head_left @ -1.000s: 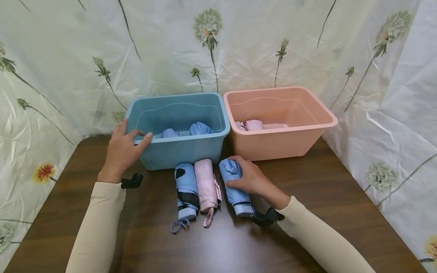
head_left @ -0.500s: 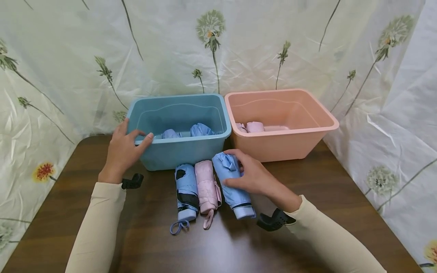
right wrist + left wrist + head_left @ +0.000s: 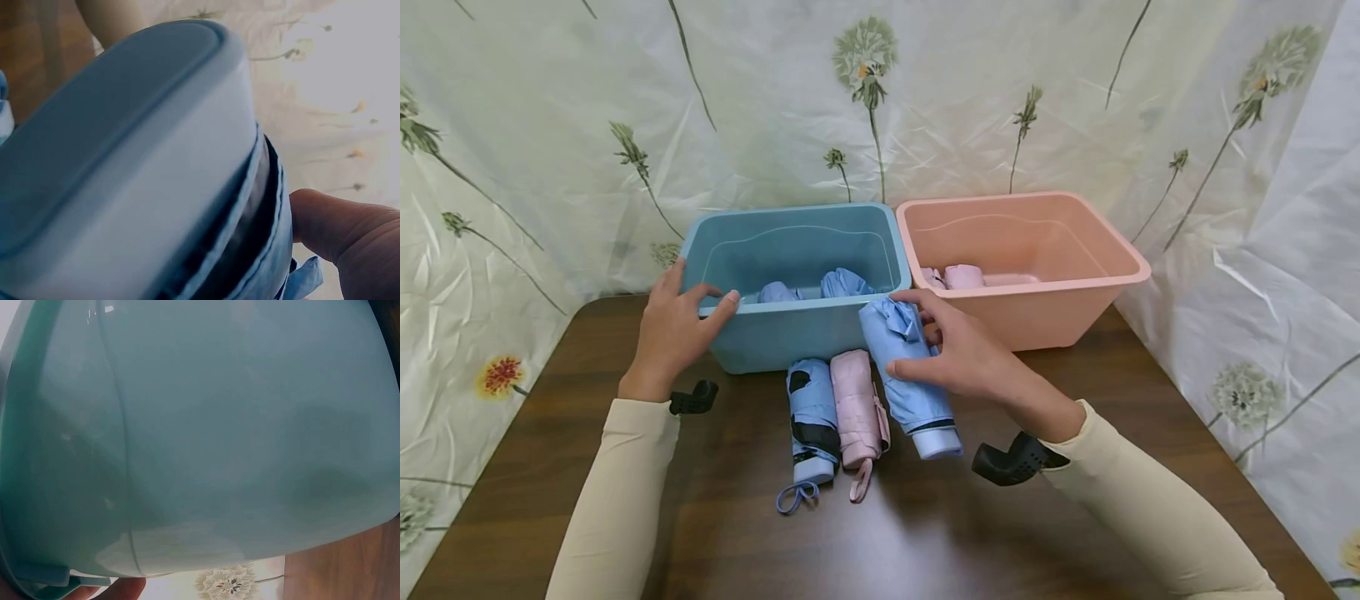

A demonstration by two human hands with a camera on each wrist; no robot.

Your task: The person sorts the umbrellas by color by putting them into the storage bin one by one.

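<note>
My right hand grips a folded light-blue umbrella across its sides, raised over the table in front of the blue plastic bin. Its smooth, flat-ended handle fills much of the right wrist view, with my thumb against the fabric. At the bin's left front corner, my left hand holds the rim, the thumb along the front edge. The bin's wall takes up most of the left wrist view. Two rolled blue umbrellas lie inside the bin, partly hidden by its front wall.
A blue umbrella with black patches and a pink umbrella lie side by side on the brown table. The pink bin stands right of the blue one, with pink rolled umbrellas inside. Behind hangs a flowered curtain.
My right hand has lifted the blue umbrella off the table and brought it up and slightly left, toward the blue bin's front. The left hand keeps its hold on the rim.
</note>
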